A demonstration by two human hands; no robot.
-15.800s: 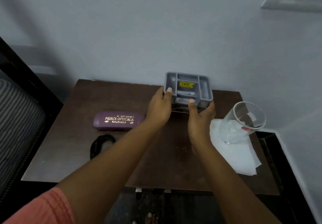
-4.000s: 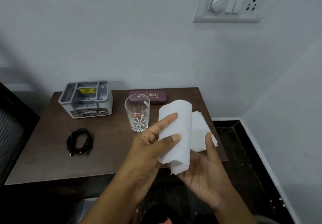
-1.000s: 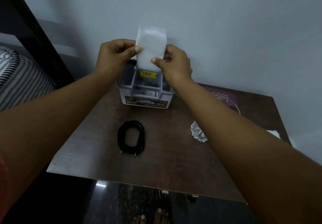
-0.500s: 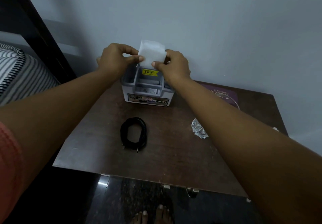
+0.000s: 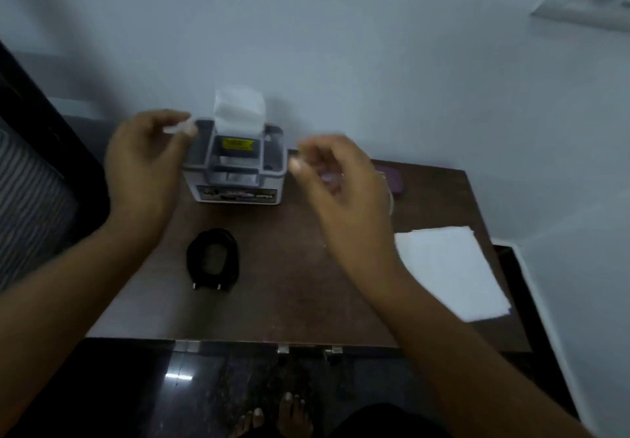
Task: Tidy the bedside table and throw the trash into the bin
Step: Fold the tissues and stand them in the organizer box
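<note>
Two hands: left hand (image 5: 146, 165) and right hand (image 5: 341, 185), blurred, fingers loosely curled, empty.
White tissue sheet (image 5: 450, 270): flat on table (image 5: 300, 301), right side.
Black cable (image 5: 213, 260): coiled, before organiser.
Grey organiser (image 5: 238, 180): between hands, folded tissue (image 5: 239, 108) upright in rear slot.

Dark brown tabletop (image 5: 289, 301) set against a pale wall.
A grey organiser box (image 5: 238, 182) stands at the back, close to the wall. A coiled black cable (image 5: 213, 260) lies in front of it, apart from it. A folded white tissue (image 5: 450, 270) lies flat near the right edge. A purple spectacle case (image 5: 392, 180) sits at the back right, partly hidden.
</note>
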